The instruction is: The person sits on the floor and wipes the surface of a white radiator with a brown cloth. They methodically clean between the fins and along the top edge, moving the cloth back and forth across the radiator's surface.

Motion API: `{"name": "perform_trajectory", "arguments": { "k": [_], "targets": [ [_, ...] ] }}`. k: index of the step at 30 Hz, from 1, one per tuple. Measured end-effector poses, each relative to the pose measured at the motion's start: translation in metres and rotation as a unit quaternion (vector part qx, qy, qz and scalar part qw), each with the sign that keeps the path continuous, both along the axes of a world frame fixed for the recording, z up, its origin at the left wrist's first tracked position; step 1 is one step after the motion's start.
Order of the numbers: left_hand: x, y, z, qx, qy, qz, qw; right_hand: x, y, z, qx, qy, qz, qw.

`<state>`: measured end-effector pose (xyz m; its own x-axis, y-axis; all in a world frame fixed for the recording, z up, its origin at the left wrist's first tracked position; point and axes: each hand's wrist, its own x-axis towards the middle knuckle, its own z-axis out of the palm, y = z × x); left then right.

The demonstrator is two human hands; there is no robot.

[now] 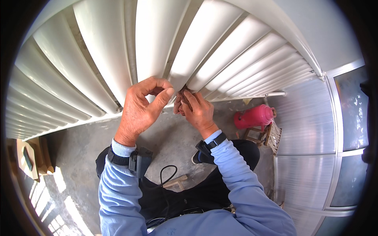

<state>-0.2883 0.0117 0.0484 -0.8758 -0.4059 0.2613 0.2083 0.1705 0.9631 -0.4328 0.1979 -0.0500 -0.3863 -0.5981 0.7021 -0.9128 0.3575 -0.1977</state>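
A large white column radiator (153, 38) stands before me, its glossy tubes fanning across the view. My left hand (143, 107) is raised at the lower part of the tubes, fingers curled and thumb pointing towards them, a gap between thumb and forefinger; I see nothing in it. To its right, my right hand (199, 110) grips a crumpled reddish-brown cloth (179, 104) against the bottom of a tube, by the gap between two tubes. Part of the cloth is hidden by the fingers. Black devices are strapped on both wrists over light blue sleeves.
At the right, a pink thermos flask (254, 116) is by a small folding stool with woven webbing (274, 138). A translucent ribbed panel wall (307, 177) rises beyond. A wooden object (28, 159) is at the far left. Below me lie a wooden piece (177, 182) and a black cable (169, 166).
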Motion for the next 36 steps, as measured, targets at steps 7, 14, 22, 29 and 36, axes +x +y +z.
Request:
{"name": "perform_trajectory", "arguments": {
  "k": [7,14,22,29,36],
  "targets": [
    [-0.001,-0.001,-0.002,0.022,0.007,0.013,1.000,0.001,0.004,-0.045,0.028,-0.048,-0.013,0.998],
    [-0.001,-0.004,-0.005,0.015,0.028,0.015,0.999,0.011,0.006,-0.093,0.090,-0.143,-0.033,0.985],
    [-0.001,-0.007,-0.006,0.017,0.040,0.027,0.999,0.009,0.009,-0.075,0.129,-0.197,-0.036,0.971],
    [0.011,-0.013,-0.001,0.068,0.029,0.069,0.995,0.018,0.011,0.011,0.019,-0.152,-0.006,0.988],
    [0.013,-0.014,-0.001,0.101,0.056,0.092,0.989,0.019,0.001,0.151,-0.124,0.063,0.079,0.987]
  ]
}}
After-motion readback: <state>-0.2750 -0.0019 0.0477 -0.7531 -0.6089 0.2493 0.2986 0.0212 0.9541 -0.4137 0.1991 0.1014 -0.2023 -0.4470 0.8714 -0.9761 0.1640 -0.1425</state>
